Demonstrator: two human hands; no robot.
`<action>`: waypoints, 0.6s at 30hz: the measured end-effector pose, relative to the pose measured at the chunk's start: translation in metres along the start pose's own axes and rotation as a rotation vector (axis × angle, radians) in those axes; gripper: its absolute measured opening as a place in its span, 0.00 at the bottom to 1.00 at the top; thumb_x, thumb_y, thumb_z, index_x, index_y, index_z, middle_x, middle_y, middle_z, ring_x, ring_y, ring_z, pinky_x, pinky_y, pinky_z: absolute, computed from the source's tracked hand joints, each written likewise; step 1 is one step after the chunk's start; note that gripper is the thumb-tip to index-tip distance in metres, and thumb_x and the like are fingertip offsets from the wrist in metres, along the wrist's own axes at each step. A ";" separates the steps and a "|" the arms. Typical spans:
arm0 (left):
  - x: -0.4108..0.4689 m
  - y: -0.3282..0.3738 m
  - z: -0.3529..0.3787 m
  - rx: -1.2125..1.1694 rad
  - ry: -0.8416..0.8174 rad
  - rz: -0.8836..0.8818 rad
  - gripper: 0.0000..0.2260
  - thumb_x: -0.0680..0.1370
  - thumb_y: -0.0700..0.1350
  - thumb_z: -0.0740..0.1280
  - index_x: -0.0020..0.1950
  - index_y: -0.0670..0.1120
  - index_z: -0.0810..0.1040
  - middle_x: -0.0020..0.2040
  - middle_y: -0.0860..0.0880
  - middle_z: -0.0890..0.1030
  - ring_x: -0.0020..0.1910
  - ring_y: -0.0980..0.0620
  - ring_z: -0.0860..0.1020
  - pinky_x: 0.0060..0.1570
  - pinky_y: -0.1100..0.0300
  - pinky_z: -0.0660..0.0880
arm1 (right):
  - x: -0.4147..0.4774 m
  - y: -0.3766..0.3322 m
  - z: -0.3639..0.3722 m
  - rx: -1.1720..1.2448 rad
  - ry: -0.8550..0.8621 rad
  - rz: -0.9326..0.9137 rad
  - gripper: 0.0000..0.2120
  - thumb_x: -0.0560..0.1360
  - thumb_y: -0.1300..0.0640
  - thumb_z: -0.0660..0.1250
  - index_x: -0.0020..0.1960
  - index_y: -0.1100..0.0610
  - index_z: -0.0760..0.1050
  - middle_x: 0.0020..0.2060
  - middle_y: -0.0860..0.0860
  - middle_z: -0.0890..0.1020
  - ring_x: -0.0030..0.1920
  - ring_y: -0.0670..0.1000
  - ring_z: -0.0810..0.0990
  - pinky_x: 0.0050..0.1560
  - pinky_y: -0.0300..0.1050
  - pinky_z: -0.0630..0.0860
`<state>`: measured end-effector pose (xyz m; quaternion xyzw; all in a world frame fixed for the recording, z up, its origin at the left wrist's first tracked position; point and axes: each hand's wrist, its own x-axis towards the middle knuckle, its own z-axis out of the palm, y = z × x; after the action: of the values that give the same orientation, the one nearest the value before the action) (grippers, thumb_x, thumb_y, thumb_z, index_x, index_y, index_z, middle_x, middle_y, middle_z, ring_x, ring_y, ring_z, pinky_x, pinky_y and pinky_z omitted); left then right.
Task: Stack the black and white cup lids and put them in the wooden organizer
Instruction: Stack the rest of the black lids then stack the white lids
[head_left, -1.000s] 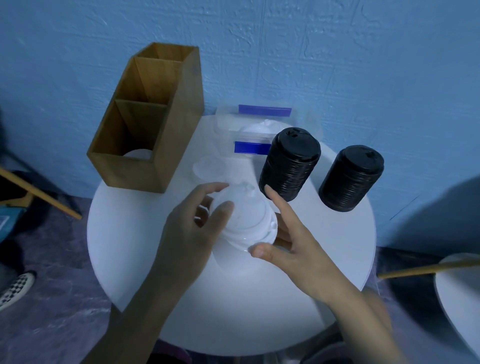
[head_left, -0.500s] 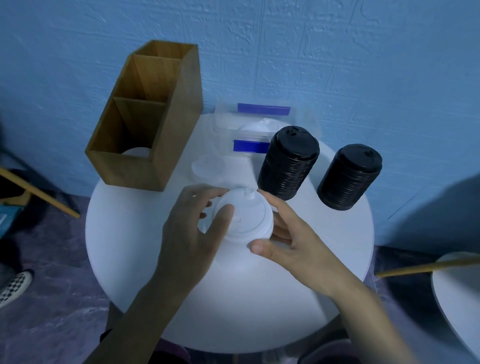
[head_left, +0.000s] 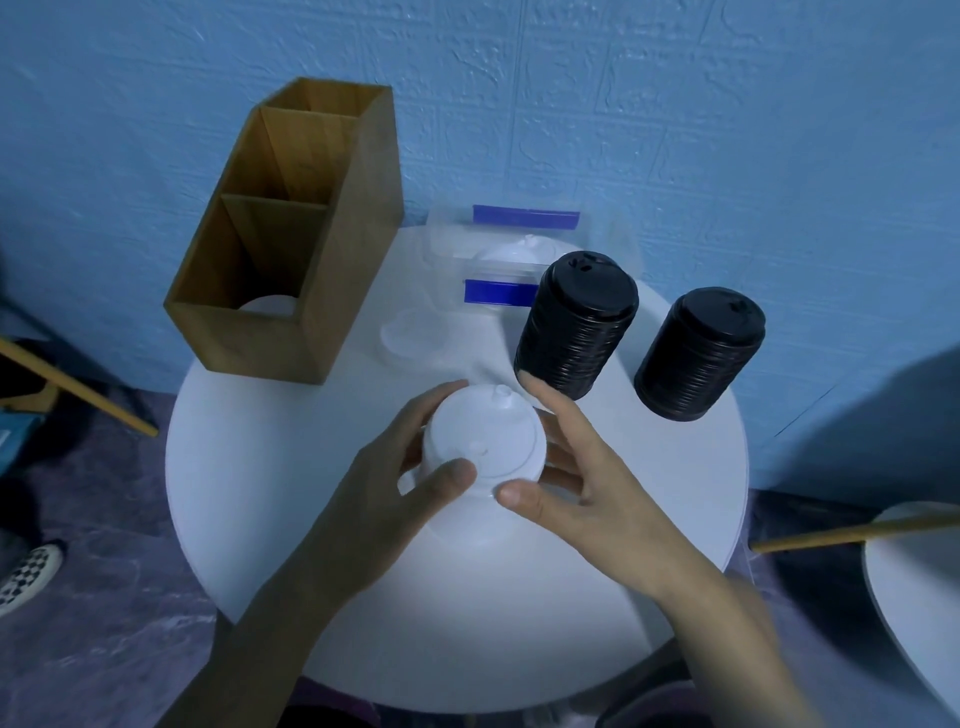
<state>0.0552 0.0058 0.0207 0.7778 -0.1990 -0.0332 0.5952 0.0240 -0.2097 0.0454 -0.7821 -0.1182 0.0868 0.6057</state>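
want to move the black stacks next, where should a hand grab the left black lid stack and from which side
Take the left black lid stack around its ribbed side wall, about mid-height, fingers and thumb on opposite sides. It is a tall column of loose lids, so a grip on the top lid alone would likely lift only a few. Come from the near right: the plastic bags crowd its far left, and both hands are busy on the white lid stack.

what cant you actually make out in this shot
Head view only:
- Lower part of the white lid stack: wrapped by the left hand and right hand; lid count unreadable.
- White object in the wooden organizer, front compartment: mostly behind its front wall.
- Contents of the clear bags: blurred, partly behind the nearer black lid stack.
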 end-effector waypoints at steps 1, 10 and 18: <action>0.000 0.000 0.000 -0.011 -0.017 0.004 0.31 0.70 0.74 0.66 0.70 0.66 0.68 0.64 0.68 0.75 0.67 0.60 0.74 0.54 0.69 0.77 | 0.001 0.001 0.001 -0.011 -0.003 -0.003 0.39 0.73 0.45 0.76 0.77 0.35 0.59 0.68 0.35 0.75 0.69 0.42 0.75 0.67 0.41 0.73; 0.024 -0.003 0.002 -0.038 -0.090 0.038 0.18 0.73 0.74 0.61 0.62 0.75 0.74 0.60 0.69 0.79 0.62 0.64 0.78 0.54 0.70 0.76 | 0.002 0.004 -0.004 -0.014 0.074 -0.023 0.35 0.69 0.52 0.79 0.71 0.37 0.68 0.64 0.37 0.77 0.66 0.43 0.75 0.60 0.32 0.73; 0.066 -0.037 -0.016 0.732 0.244 -0.012 0.26 0.78 0.56 0.70 0.75 0.52 0.72 0.75 0.50 0.72 0.74 0.48 0.69 0.72 0.50 0.64 | 0.003 -0.001 -0.007 -0.041 0.047 0.030 0.35 0.69 0.49 0.78 0.72 0.37 0.67 0.64 0.37 0.76 0.66 0.43 0.74 0.61 0.37 0.74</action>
<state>0.1307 0.0054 0.0026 0.9383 -0.1208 0.1291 0.2972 0.0291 -0.2151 0.0484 -0.7977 -0.0940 0.0752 0.5909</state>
